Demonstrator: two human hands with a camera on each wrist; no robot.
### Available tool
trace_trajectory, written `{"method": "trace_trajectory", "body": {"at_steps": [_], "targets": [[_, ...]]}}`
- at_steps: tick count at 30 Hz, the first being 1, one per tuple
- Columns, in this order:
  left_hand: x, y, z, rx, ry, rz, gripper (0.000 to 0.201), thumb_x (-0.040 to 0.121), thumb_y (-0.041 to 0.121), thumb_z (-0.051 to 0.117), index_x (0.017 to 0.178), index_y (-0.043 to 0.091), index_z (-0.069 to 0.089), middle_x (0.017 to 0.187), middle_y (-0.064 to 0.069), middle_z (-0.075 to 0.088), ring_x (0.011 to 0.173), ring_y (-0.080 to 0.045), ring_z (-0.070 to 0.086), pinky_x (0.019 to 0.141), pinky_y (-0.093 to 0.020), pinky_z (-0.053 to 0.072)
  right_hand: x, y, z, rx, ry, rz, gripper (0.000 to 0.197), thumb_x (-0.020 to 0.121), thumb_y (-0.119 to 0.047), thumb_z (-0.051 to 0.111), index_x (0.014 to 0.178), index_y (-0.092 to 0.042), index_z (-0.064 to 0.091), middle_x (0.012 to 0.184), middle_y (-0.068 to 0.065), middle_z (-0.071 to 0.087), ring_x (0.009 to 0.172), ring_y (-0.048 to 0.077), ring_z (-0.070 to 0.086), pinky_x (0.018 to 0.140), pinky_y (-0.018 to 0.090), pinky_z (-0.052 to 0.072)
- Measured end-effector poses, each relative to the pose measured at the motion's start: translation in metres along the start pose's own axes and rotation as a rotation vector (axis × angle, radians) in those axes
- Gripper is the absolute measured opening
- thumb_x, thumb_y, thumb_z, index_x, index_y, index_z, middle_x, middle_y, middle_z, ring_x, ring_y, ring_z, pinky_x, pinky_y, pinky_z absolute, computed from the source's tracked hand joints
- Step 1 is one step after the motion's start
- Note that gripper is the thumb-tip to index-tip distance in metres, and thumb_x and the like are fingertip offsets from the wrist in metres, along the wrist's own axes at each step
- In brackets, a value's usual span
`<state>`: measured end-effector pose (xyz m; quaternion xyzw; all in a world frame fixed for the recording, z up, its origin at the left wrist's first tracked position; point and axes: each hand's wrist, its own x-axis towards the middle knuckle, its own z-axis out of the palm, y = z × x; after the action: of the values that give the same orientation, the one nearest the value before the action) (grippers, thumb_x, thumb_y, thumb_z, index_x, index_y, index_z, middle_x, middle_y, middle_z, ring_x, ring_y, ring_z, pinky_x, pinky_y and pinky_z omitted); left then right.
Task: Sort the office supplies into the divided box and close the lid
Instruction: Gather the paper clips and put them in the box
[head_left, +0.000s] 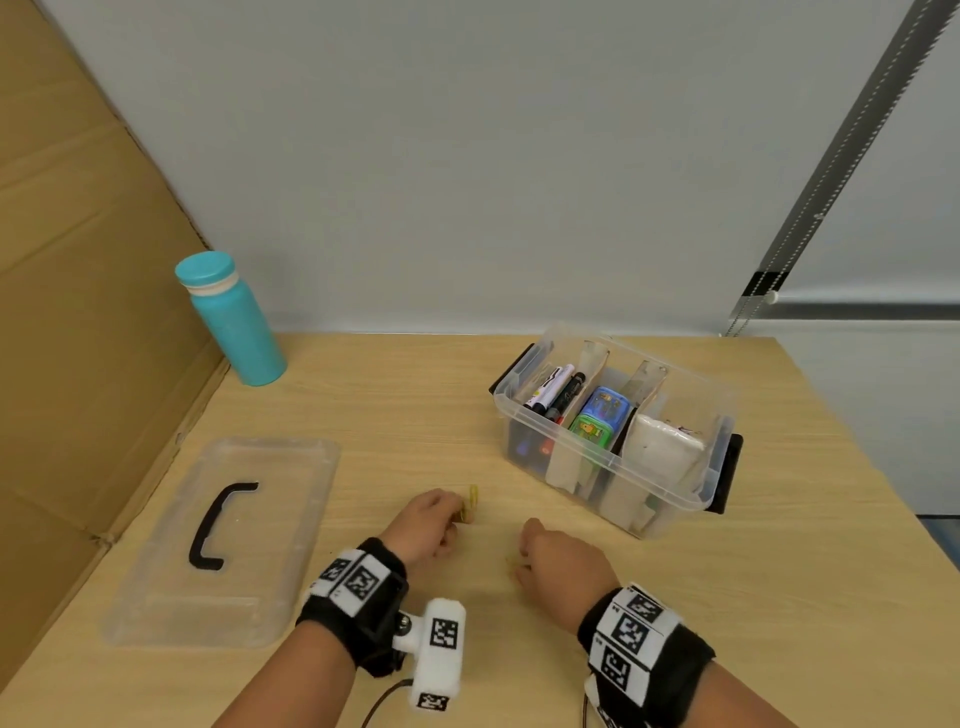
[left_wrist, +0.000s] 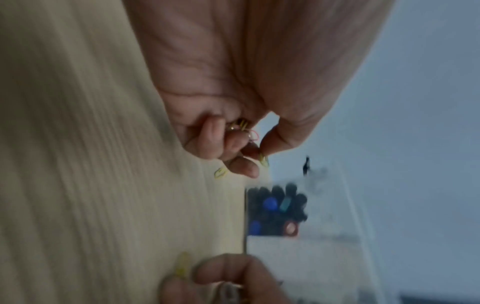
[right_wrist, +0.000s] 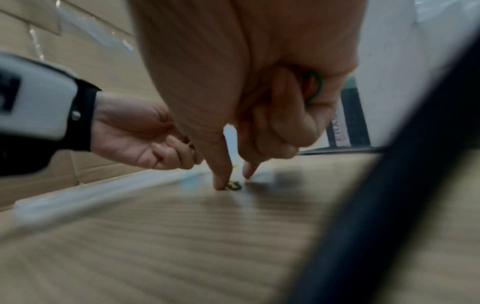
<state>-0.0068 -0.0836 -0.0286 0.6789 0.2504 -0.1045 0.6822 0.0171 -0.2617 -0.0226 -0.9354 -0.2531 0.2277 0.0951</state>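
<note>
The clear divided box (head_left: 524, 400) stands open at right, with markers (head_left: 556, 392), blue and green packs (head_left: 597, 415) and a white block (head_left: 662, 447) in separate compartments. My left hand (head_left: 457, 512) grips several paper clips (left_wrist: 242, 125) in its palm and pinches a yellow clip (left_wrist: 264, 160) at thumb and fingertip; another yellow clip (left_wrist: 221, 172) lies beside it on the table. My right hand (right_wrist: 235, 179) holds a green clip (right_wrist: 313, 86) under curled fingers, while its thumb and forefinger touch down around a yellow-green clip (right_wrist: 233, 185) on the table.
The clear lid (head_left: 223, 540) with a black handle lies flat at left. A teal bottle (head_left: 234, 322) stands at the back left by a cardboard wall (head_left: 78, 312). Bare wooden table (head_left: 415, 405) lies between the hands and the box.
</note>
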Motion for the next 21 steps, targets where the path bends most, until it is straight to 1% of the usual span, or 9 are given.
{"method": "trace_trajectory", "body": {"at_steps": [2, 5, 10, 11, 13, 15, 17, 19, 21], "targets": [[-0.006, 0.000, -0.008, -0.312, -0.013, -0.041, 0.017, 0.098, 0.009, 0.040, 0.088, 0.006, 0.053, 0.069, -0.002, 0.055, 0.045, -0.007, 0.038, 0.037, -0.017, 0.031, 0.003, -0.004, 0.001, -0.053, 0.019, 0.000, 0.023, 0.098, -0.029, 0.039, 0.110, -0.011, 0.045, 0.082, -0.001, 0.045, 0.076, 0.020, 0.045, 0.067, 0.030, 0.037], [-0.006, -0.002, -0.018, -0.543, -0.028, -0.043, 0.016, 0.097, 0.005, 0.037, 0.102, 0.004, 0.053, 0.068, -0.003, 0.051, 0.043, -0.007, 0.038, 0.035, -0.016, 0.029, 0.008, -0.007, 0.000, -0.045, -0.033, 0.030, 0.024, 0.097, -0.027, 0.039, 0.110, -0.009, 0.050, 0.086, 0.001, 0.046, 0.077, 0.020, 0.045, 0.065, 0.030, 0.037], [0.000, 0.001, -0.019, -0.639, -0.039, -0.094, 0.017, 0.096, 0.013, 0.036, 0.086, 0.011, 0.050, 0.062, -0.001, 0.049, 0.040, -0.008, 0.037, 0.033, -0.018, 0.028, 0.011, -0.007, 0.000, 0.010, -0.095, 0.029, 0.012, 0.088, -0.029, 0.048, 0.089, -0.018, 0.043, 0.089, 0.000, 0.051, 0.078, 0.019, 0.048, 0.064, 0.029, 0.038], [0.004, 0.002, -0.017, -0.557, -0.011, -0.098, 0.018, 0.097, 0.015, 0.037, 0.084, 0.011, 0.049, 0.060, 0.000, 0.047, 0.040, -0.008, 0.036, 0.034, -0.018, 0.027, 0.010, -0.007, 0.001, -0.006, -0.085, 0.018, 0.013, 0.089, -0.030, 0.047, 0.089, -0.018, 0.042, 0.087, -0.001, 0.049, 0.077, 0.019, 0.048, 0.063, 0.030, 0.037], [0.013, 0.007, -0.010, -0.169, 0.066, -0.068, 0.020, 0.098, 0.024, 0.041, 0.086, 0.011, 0.050, 0.059, 0.002, 0.043, 0.045, -0.009, 0.037, 0.041, -0.021, 0.029, 0.008, -0.008, 0.002, -0.049, -0.058, -0.006, 0.013, 0.091, -0.029, 0.043, 0.090, -0.017, 0.039, 0.081, -0.002, 0.044, 0.077, 0.021, 0.046, 0.058, 0.029, 0.034], [0.022, 0.011, -0.004, 0.386, 0.141, 0.012, 0.030, 0.094, 0.041, 0.047, 0.090, 0.012, 0.051, 0.068, 0.003, 0.047, 0.058, -0.011, 0.043, 0.053, -0.025, 0.035, 0.006, -0.007, 0.005, -0.060, -0.031, -0.030, 0.011, 0.095, -0.027, 0.039, 0.091, -0.017, 0.037, 0.086, 0.004, 0.050, 0.078, 0.022, 0.048, 0.057, 0.028, 0.032], [0.029, 0.015, 0.003, 0.775, 0.182, 0.056, 0.039, 0.087, 0.050, 0.055, 0.098, 0.013, 0.050, 0.086, 0.001, 0.057, 0.074, -0.014, 0.052, 0.063, -0.027, 0.039, 0.004, -0.004, 0.006, -0.046, -0.012, -0.049, 0.014, 0.098, -0.026, 0.036, 0.097, -0.015, 0.044, 0.095, 0.010, 0.057, 0.079, 0.024, 0.051, 0.063, 0.029, 0.035], [0.038, 0.016, 0.010, 0.961, 0.181, 0.037, 0.045, 0.085, 0.046, 0.060, 0.109, 0.010, 0.049, 0.103, -0.006, 0.061, 0.089, -0.021, 0.058, 0.074, -0.031, 0.047, 0.003, 0.001, 0.008, -0.037, 0.005, -0.071, 0.025, 0.099, -0.027, 0.034, 0.108, -0.009, 0.049, 0.095, 0.010, 0.057, 0.077, 0.022, 0.047, 0.066, 0.030, 0.036], [0.044, 0.015, 0.016, 1.052, 0.172, 0.049, 0.038, 0.090, 0.038, 0.055, 0.111, 0.007, 0.050, 0.107, -0.010, 0.063, 0.096, -0.025, 0.060, 0.080, -0.033, 0.048, 0.000, 0.006, 0.011, -0.009, 0.008, -0.091, 0.027, 0.100, -0.028, 0.034, 0.111, -0.009, 0.049, 0.090, 0.005, 0.051, 0.077, 0.021, 0.046, 0.067, 0.030, 0.037]]}}
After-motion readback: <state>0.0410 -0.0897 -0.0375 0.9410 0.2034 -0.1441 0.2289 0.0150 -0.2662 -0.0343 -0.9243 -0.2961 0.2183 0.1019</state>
